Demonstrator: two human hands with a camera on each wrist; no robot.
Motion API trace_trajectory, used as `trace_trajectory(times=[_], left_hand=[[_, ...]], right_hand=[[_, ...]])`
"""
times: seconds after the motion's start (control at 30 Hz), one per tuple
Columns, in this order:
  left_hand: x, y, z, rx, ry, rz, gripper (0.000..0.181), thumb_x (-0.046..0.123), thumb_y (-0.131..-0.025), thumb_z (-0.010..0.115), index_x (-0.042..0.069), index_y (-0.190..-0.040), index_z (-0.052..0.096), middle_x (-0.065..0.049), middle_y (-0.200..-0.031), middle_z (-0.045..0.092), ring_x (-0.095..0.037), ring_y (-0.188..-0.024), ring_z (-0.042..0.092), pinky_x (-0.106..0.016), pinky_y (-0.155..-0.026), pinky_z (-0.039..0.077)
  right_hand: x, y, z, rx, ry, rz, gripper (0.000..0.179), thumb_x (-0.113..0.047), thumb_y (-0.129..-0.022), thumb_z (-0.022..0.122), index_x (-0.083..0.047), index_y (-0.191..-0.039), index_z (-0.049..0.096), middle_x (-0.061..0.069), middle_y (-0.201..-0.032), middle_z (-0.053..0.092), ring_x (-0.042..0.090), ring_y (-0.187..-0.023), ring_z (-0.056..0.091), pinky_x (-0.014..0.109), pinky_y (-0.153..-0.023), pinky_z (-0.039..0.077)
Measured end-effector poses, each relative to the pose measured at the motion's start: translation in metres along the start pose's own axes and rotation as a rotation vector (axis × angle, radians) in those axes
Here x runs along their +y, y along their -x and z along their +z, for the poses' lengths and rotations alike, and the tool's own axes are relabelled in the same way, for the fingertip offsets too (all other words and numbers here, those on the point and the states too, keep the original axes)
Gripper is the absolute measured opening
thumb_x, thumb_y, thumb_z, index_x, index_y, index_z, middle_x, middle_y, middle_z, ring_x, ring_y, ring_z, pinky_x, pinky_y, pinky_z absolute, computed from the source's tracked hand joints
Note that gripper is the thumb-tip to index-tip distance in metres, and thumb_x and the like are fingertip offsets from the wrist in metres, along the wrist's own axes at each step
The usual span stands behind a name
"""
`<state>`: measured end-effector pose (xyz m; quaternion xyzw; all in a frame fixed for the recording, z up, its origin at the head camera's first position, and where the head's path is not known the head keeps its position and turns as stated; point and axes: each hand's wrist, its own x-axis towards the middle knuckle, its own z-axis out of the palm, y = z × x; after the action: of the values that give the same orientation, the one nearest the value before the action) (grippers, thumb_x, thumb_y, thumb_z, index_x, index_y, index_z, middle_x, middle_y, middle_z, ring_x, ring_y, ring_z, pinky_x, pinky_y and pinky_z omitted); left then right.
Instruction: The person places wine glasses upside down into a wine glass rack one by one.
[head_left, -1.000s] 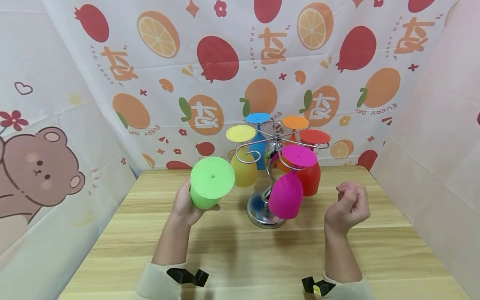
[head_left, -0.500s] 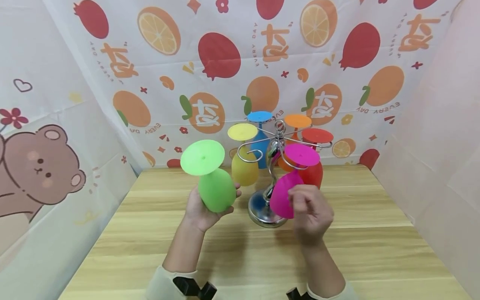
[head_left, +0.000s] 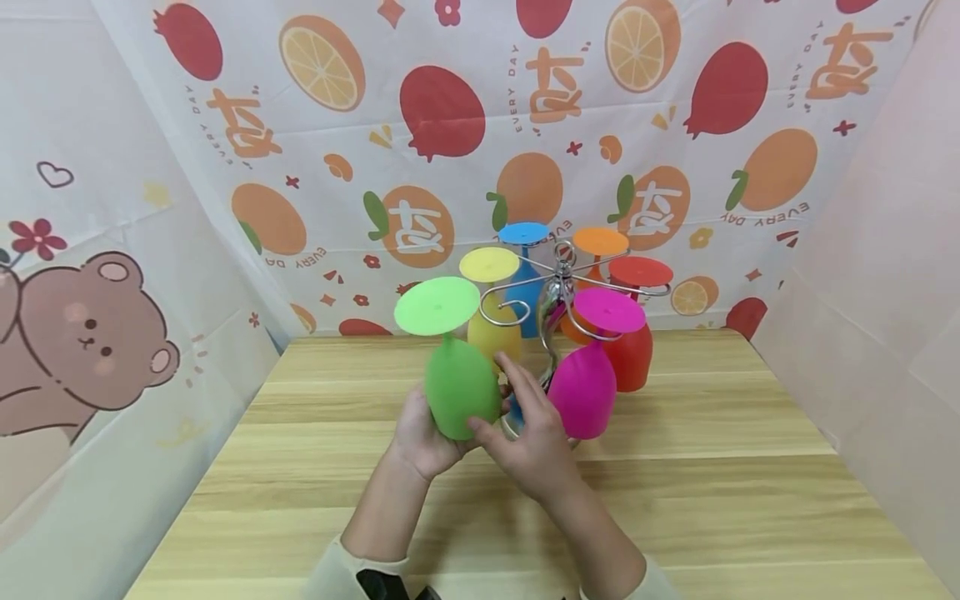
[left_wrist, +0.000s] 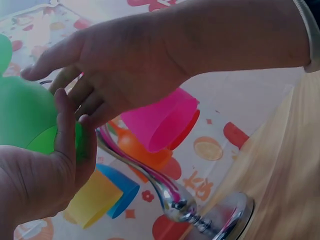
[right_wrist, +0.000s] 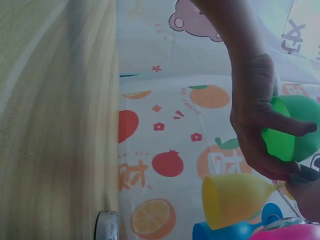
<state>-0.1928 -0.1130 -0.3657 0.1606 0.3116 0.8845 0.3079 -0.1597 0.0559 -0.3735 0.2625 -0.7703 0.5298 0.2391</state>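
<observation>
A green plastic goblet point(head_left: 461, 387) is held upside down, its round foot on top, in front of the metal rack point(head_left: 528, 313). My left hand point(head_left: 422, 442) cups its bowl from the left and below, and in the right wrist view the thumb lies along the green goblet point(right_wrist: 306, 112). Close on the bowl's right side is my right hand point(head_left: 534, 450), fingers spread and fairly straight, thumb tip at the lower bowl. In the left wrist view the right hand point(left_wrist: 117, 65) reaches toward the green goblet point(left_wrist: 25, 110); exact fingertip contact is hard to tell.
Upside down on the rack hang yellow point(head_left: 490, 264), blue point(head_left: 523, 233), orange point(head_left: 600, 242), red point(head_left: 632, 354) and magenta point(head_left: 582, 392) goblets. One curled rack arm beside the yellow goblet bears nothing. The rack's round base stands on the wooden table point(head_left: 712, 500); printed cloth surrounds the table.
My left hand has moved right with the green goblet, bringing its bowl into view. My right hand has come left from beyond the rack, its curled fingers unfolding, to the goblet.
</observation>
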Motion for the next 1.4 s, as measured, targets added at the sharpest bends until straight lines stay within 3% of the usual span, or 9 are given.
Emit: trace_trajectory(times=[0.2, 0.4, 0.6, 0.8, 0.93, 1.1, 1.2, 1.27, 1.4], left_hand=[[-0.008, -0.002, 0.006, 0.041, -0.033, 0.004, 0.052, 0.054, -0.092, 0.059, 0.018, -0.126, 0.048, -0.005, -0.115, 0.059, -0.019, -0.104, 0.062, -0.028, -0.081, 0.057], [-0.011, -0.001, 0.008, 0.049, -0.030, 0.007, 0.052, 0.056, -0.094, 0.055, 0.018, -0.128, 0.046, -0.004, -0.114, 0.058, -0.016, -0.100, 0.063, -0.025, -0.077, 0.057], [-0.011, -0.001, 0.008, 0.025, -0.004, -0.011, 0.056, 0.057, -0.091, 0.058, 0.019, -0.130, 0.045, -0.004, -0.116, 0.057, -0.017, -0.103, 0.061, -0.027, -0.079, 0.057], [-0.010, -0.001, 0.007, 0.023, 0.014, -0.038, 0.058, 0.057, -0.090, 0.060, 0.020, -0.133, 0.045, -0.007, -0.119, 0.059, -0.021, -0.108, 0.062, -0.033, -0.086, 0.057], [-0.010, -0.001, 0.005, 0.045, -0.052, -0.050, 0.057, 0.060, -0.095, 0.050, 0.021, -0.136, 0.044, -0.008, -0.121, 0.059, -0.022, -0.109, 0.062, -0.036, -0.086, 0.057], [-0.008, 0.000, 0.001, 0.138, -0.205, -0.051, 0.056, 0.062, -0.100, 0.031, 0.025, -0.141, 0.041, -0.006, -0.125, 0.057, -0.022, -0.111, 0.061, -0.044, -0.086, 0.055], [-0.006, 0.000, 0.000, 0.249, -0.380, 0.004, 0.061, 0.063, -0.101, 0.022, 0.024, -0.144, 0.040, -0.005, -0.125, 0.056, -0.022, -0.111, 0.060, -0.047, -0.087, 0.053], [-0.006, 0.000, 0.000, 0.329, -0.546, 0.102, 0.064, 0.062, -0.101, 0.020, 0.020, -0.144, 0.042, -0.007, -0.126, 0.057, -0.022, -0.111, 0.059, -0.048, -0.089, 0.052], [-0.006, 0.000, 0.000, 0.453, -0.908, 0.392, 0.051, 0.047, -0.105, 0.028, 0.017, -0.143, 0.044, -0.008, -0.134, 0.055, -0.020, -0.122, 0.053, -0.050, -0.098, 0.048]], right_hand=[[-0.001, 0.000, 0.001, -0.048, -0.026, 0.060, 0.084, -0.032, -0.083, 0.079, -0.017, -0.153, 0.034, -0.003, -0.148, 0.045, 0.015, -0.114, 0.055, 0.031, -0.084, 0.056], [-0.001, 0.001, 0.000, -0.079, -0.057, 0.104, 0.090, -0.032, -0.082, 0.081, -0.021, -0.155, 0.030, -0.004, -0.146, 0.045, 0.017, -0.119, 0.053, 0.034, -0.087, 0.056], [0.000, 0.002, 0.001, -0.061, -0.060, 0.086, 0.089, -0.030, -0.082, 0.081, -0.026, -0.154, 0.029, -0.003, -0.145, 0.047, 0.017, -0.119, 0.054, 0.034, -0.087, 0.057], [0.003, 0.002, 0.001, -0.027, -0.051, 0.052, 0.086, -0.027, -0.082, 0.081, -0.020, -0.153, 0.033, -0.001, -0.143, 0.048, 0.018, -0.117, 0.055, 0.032, -0.084, 0.057], [0.003, 0.002, 0.000, -0.021, -0.062, 0.053, 0.086, -0.026, -0.082, 0.081, -0.018, -0.153, 0.033, -0.001, -0.143, 0.048, 0.018, -0.116, 0.056, 0.034, -0.083, 0.058], [0.004, 0.001, -0.002, -0.002, -0.062, 0.059, 0.085, -0.027, -0.082, 0.081, -0.016, -0.152, 0.034, 0.001, -0.143, 0.049, 0.020, -0.119, 0.057, 0.038, -0.089, 0.057], [0.004, 0.001, -0.003, 0.019, -0.038, 0.054, 0.085, -0.028, -0.082, 0.081, -0.015, -0.152, 0.035, 0.002, -0.143, 0.050, 0.020, -0.122, 0.056, 0.039, -0.093, 0.055], [0.004, 0.001, -0.003, 0.030, -0.023, 0.056, 0.084, -0.029, -0.082, 0.081, -0.014, -0.151, 0.035, 0.002, -0.142, 0.051, 0.020, -0.123, 0.056, 0.039, -0.094, 0.055], [0.005, 0.000, -0.005, 0.047, -0.016, 0.068, 0.083, -0.030, -0.082, 0.081, -0.015, -0.151, 0.036, 0.003, -0.140, 0.052, 0.020, -0.120, 0.057, 0.040, -0.092, 0.056]])
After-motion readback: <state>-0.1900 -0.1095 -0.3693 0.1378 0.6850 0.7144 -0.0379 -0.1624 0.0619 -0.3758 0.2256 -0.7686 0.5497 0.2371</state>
